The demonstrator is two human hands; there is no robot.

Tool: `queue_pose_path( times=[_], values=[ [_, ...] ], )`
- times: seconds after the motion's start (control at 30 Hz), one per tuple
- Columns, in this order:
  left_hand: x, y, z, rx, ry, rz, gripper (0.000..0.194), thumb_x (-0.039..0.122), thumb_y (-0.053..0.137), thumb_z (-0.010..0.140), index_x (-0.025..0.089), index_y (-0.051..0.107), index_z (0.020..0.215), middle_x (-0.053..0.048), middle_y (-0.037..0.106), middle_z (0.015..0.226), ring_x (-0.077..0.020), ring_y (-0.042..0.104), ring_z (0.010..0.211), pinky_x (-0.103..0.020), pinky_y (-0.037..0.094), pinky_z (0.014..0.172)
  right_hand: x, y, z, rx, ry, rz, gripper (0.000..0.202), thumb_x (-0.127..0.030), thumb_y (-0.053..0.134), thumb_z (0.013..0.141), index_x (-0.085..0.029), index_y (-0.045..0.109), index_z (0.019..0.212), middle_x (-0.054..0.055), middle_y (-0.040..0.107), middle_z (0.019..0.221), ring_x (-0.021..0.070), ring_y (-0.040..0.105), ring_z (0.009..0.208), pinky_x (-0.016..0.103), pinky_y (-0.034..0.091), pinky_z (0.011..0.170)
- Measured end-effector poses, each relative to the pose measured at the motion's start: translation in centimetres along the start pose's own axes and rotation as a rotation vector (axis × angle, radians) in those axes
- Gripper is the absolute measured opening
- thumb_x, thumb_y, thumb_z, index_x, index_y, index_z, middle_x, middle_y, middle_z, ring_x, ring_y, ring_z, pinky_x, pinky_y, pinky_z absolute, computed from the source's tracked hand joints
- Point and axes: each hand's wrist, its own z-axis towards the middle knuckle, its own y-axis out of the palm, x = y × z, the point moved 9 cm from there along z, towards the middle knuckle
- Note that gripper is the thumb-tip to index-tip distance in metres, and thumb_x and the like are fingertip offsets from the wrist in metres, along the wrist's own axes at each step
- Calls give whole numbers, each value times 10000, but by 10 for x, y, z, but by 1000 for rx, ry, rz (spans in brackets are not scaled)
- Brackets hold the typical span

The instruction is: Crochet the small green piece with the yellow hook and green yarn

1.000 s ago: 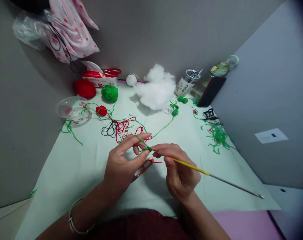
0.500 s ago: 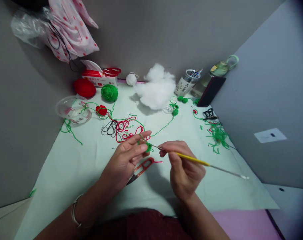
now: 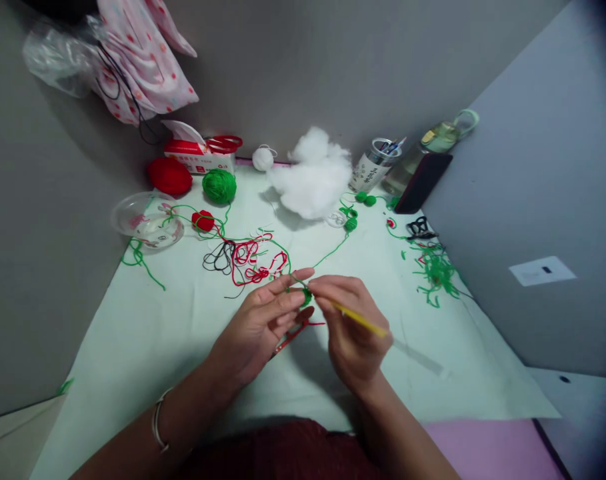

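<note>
Between the thumb and fingers of my left hand (image 3: 263, 317) is pinched a small green crochet piece (image 3: 307, 297), with green yarn running over the raised index finger. My right hand (image 3: 353, 327) is closed round a crochet hook (image 3: 360, 320) with a yellow handle; its back end is blurred by motion. The hook's tip meets the green piece, hidden by my fingers. Partly under my left hand lies a pair of red-handled thread snips (image 3: 293, 337). Beyond the hands, loose red yarn (image 3: 260, 260) and black yarn (image 3: 220, 257) lie tangled on the pale cloth.
A green yarn ball (image 3: 219, 186), a red yarn ball (image 3: 169, 177), a plastic bowl (image 3: 147, 223) and a tissue box (image 3: 193, 159) stand back left. White stuffing (image 3: 313, 177) sits mid-back. A pen cup (image 3: 373, 167), a phone (image 3: 423, 185) and green yarn scraps (image 3: 437, 270) are at right.
My left hand and the green piece have shifted right. My right hand has moved slightly left and closer, and the hook has swung with it. The snips are now more covered.
</note>
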Motion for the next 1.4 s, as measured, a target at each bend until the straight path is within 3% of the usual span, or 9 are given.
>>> queue_pose_path(
  times=[0.13, 0.3, 0.4, 0.53, 0.8, 0.93, 1.17, 1.4],
  values=[
    [11, -6, 1, 63, 93, 70, 271, 200, 839, 780, 215, 827, 1050, -4, 711, 824, -140, 684, 795, -298, 565, 901, 24, -2, 4, 37, 266, 342, 200, -225, 614, 1029, -263, 809, 1007, 29, 752, 888, 147, 663, 701, 306, 568, 623],
    [17, 0, -3, -3, 233, 268, 318, 219, 861, 788, 234, 819, 1103, -25, 723, 892, -173, 672, 893, -298, 558, 840, 21, 6, 5, 4, 239, 309, 160, -221, 668, 1000, -265, 822, 992, 38, 803, 937, 188, 724, 891, 342, 610, 757],
    [17, -1, -4, -2, 244, 255, 362, 217, 866, 797, 245, 799, 1152, -12, 701, 902, -174, 687, 912, -313, 560, 882, 28, 9, 1, -7, 294, 371, 174, -235, 651, 1015, -268, 822, 1022, 33, 798, 940, 163, 708, 801, 309, 594, 686],
    [19, 0, -4, -9, 240, 247, 410, 200, 850, 813, 252, 771, 1211, -10, 699, 937, -180, 699, 946, -330, 557, 926, 31, 10, -1, -35, 331, 459, 174, -255, 648, 1023, -271, 821, 1032, 22, 783, 933, 143, 699, 777, 295, 588, 706],
    [24, -4, -8, 28, 248, 314, 371, 222, 840, 802, 257, 811, 1170, -16, 672, 905, -165, 642, 878, -282, 546, 818, 34, 7, 1, -11, 393, 545, 211, -343, 613, 1040, -210, 758, 963, 48, 789, 902, 156, 723, 690, 305, 630, 629],
    [28, -5, -10, 54, 290, 369, 358, 184, 826, 794, 265, 826, 1142, -2, 656, 872, -144, 618, 837, -244, 541, 760, 24, 3, 1, -21, 321, 439, 205, -299, 561, 1068, -221, 742, 1014, 43, 793, 937, 152, 734, 708, 308, 641, 650],
    [38, -3, -16, 127, 403, 552, 340, 124, 794, 808, 268, 821, 1115, 21, 669, 864, -130, 648, 865, -250, 545, 879, -6, 2, -1, -70, 31, 180, 244, -164, 533, 1060, -263, 736, 1154, 41, 799, 1000, 177, 729, 835, 359, 629, 727],
    [45, -2, -18, 135, 468, 664, 345, 137, 789, 827, 281, 809, 1139, 28, 696, 877, -140, 671, 890, -266, 535, 929, -6, 4, 2, -103, 3, 199, 241, -149, 526, 1059, -258, 727, 1136, 43, 799, 1009, 176, 737, 852, 353, 626, 723]
  ],
)
